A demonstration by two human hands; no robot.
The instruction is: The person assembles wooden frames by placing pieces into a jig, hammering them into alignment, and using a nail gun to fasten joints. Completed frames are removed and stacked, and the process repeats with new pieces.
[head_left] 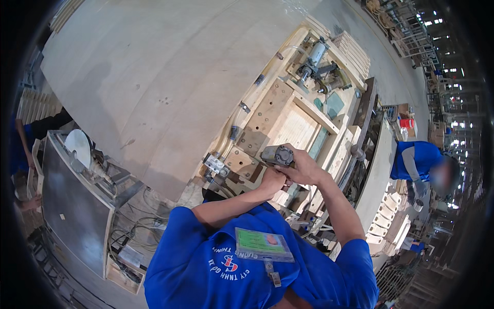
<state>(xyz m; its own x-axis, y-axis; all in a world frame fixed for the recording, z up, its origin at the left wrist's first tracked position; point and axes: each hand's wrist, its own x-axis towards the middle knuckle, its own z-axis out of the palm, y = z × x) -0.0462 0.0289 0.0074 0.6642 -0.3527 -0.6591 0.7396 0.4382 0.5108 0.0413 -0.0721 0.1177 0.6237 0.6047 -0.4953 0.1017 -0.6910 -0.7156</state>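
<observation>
My right hand (303,166) is wrapped round a handheld power tool (276,155) with a round grey end cap, which looks like a nail gun; its nose is hidden below. Close against it, just under the tool, my left hand (272,182) has its fingers closed; what they hold is hidden. Both hands are over the near end of a wooden jig (267,109). A pale wooden panel (291,126) lies framed by slats within this jig. Metal air cylinders (315,55) are mounted at its far end, and a small valve (216,165) sits beside my left forearm.
A large pale board (149,77) spreads across the left. Lower left stands a dark-topped table (72,206) with a white disc (78,147) and trailing hoses (136,229). Stacked wooden strips (352,51) lie beyond the jig. Another person (419,162) in blue works at the right.
</observation>
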